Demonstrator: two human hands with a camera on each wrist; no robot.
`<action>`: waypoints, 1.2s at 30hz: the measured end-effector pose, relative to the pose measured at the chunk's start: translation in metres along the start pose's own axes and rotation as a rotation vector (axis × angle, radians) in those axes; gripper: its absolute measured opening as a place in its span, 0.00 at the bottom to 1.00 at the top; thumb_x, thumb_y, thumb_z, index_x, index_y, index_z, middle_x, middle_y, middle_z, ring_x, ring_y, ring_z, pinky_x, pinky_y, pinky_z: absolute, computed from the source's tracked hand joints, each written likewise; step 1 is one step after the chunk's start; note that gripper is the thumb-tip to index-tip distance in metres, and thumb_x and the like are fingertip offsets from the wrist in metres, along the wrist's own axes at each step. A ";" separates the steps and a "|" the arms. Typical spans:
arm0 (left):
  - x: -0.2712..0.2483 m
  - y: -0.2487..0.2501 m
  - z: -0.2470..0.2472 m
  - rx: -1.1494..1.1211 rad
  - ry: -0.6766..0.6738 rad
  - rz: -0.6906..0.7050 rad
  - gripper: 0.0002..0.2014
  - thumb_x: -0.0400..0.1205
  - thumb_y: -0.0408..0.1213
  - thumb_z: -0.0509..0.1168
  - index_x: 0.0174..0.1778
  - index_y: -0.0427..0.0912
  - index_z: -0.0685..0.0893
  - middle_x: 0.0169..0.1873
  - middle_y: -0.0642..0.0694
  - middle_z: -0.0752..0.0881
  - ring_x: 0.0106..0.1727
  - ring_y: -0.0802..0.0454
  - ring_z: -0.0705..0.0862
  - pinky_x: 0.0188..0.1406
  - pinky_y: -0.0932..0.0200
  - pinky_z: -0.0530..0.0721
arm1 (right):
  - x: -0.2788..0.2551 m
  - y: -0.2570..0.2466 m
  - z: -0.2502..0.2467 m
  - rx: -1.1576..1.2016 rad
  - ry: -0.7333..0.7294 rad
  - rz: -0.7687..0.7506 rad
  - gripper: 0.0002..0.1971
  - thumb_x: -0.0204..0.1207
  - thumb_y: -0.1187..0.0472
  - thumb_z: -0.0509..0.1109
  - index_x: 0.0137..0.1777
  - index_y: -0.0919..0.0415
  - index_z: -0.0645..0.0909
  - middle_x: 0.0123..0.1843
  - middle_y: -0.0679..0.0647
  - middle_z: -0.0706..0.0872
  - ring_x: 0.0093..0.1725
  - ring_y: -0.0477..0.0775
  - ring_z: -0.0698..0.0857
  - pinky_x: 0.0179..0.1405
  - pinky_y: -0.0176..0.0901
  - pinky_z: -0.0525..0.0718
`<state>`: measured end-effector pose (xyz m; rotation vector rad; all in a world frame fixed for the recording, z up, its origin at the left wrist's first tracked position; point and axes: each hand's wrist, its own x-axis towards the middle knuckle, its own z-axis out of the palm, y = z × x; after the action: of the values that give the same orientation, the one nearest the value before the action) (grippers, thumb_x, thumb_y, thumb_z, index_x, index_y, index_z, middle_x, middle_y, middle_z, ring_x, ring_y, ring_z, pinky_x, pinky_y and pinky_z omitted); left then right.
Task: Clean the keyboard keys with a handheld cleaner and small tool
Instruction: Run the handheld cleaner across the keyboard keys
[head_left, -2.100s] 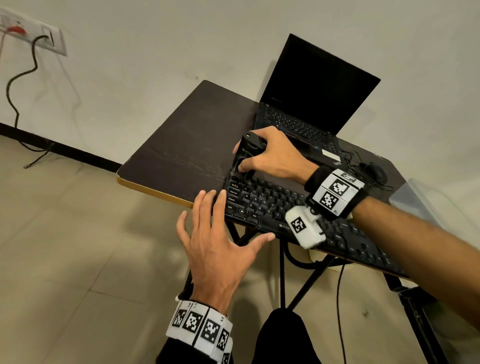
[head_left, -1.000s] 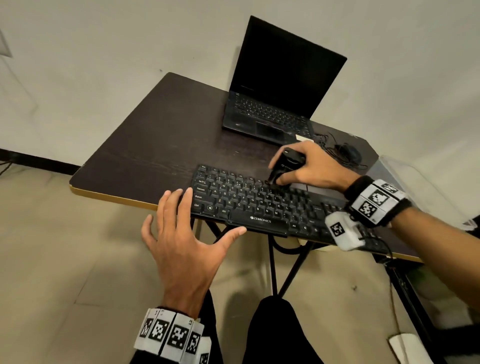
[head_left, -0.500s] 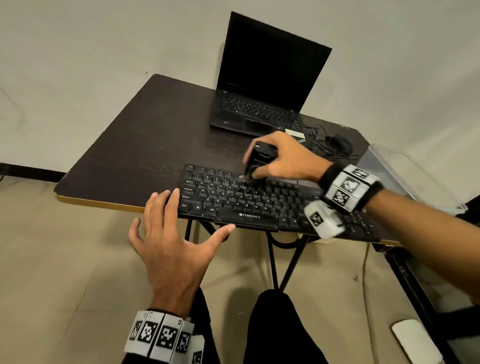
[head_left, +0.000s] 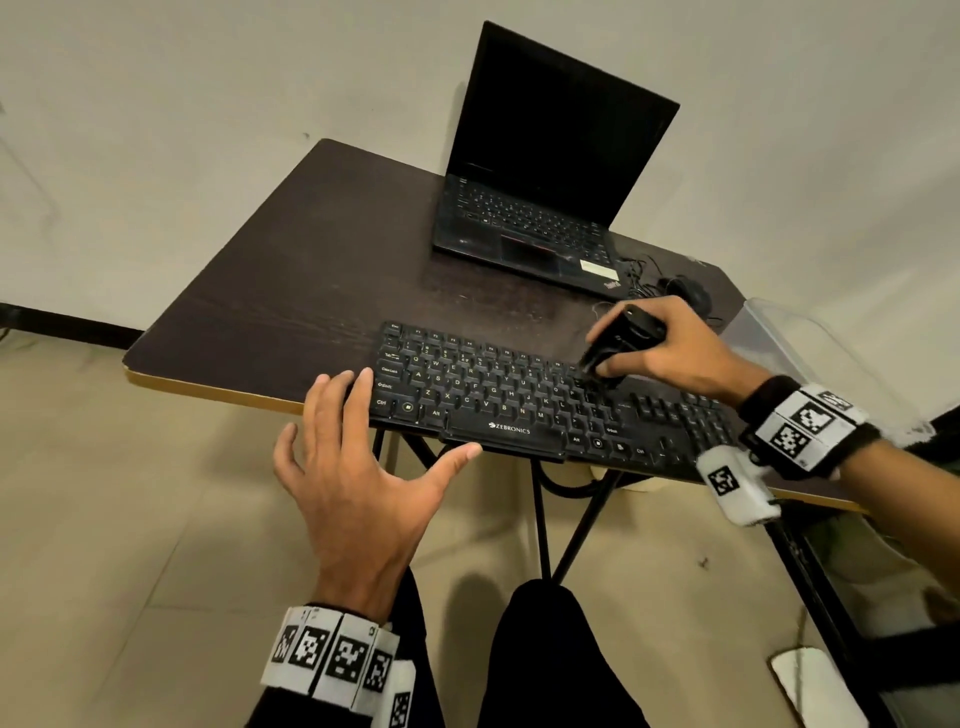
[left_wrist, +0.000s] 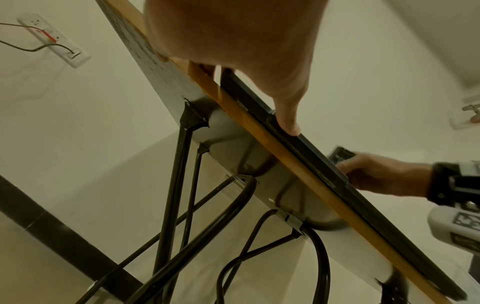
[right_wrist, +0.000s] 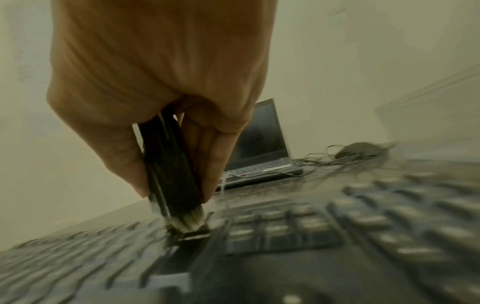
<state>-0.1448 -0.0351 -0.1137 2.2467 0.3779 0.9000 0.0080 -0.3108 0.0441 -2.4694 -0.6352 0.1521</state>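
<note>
Head view: right hand (head_left: 670, 348) grips cleaner (head_left: 618, 343); left hand (head_left: 358, 467) flat, steadying keyboard (head_left: 519, 410) edge.

matt plastic keyboard (head_left: 524, 395), dark wood-grain table (head_left: 291, 291)

**Lighting and image quality**

Dim, warm yellow-green cast in all views. Soft shadows on floor under table (head_left: 270, 291). Head view sharp, wide-angle bending at edges. Right wrist view: keyboard (right_wrist: 337, 236) heavily motion-blurred. Left wrist view mostly sharp, edges smeared.
</note>
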 end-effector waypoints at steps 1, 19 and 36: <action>0.000 0.000 0.001 -0.003 0.002 0.004 0.56 0.67 0.82 0.68 0.80 0.40 0.79 0.80 0.45 0.78 0.87 0.45 0.70 0.79 0.30 0.66 | 0.009 -0.014 0.012 0.021 -0.021 -0.047 0.16 0.73 0.71 0.85 0.59 0.61 0.91 0.54 0.53 0.95 0.52 0.52 0.96 0.58 0.49 0.95; 0.000 -0.001 -0.001 0.013 0.009 0.015 0.55 0.68 0.83 0.68 0.79 0.41 0.79 0.79 0.45 0.79 0.86 0.45 0.72 0.80 0.30 0.67 | 0.066 -0.101 0.066 -0.073 -0.164 -0.169 0.13 0.68 0.67 0.86 0.52 0.56 0.92 0.48 0.49 0.95 0.49 0.49 0.94 0.55 0.48 0.93; -0.001 0.000 -0.001 0.003 -0.001 0.010 0.56 0.68 0.83 0.66 0.80 0.40 0.79 0.80 0.44 0.78 0.87 0.45 0.70 0.79 0.31 0.67 | 0.018 -0.050 0.042 0.067 -0.090 -0.159 0.14 0.71 0.70 0.86 0.56 0.59 0.92 0.52 0.53 0.96 0.52 0.54 0.95 0.61 0.57 0.93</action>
<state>-0.1460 -0.0351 -0.1139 2.2540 0.3676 0.9039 -0.0069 -0.2453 0.0385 -2.3470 -0.8475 0.2193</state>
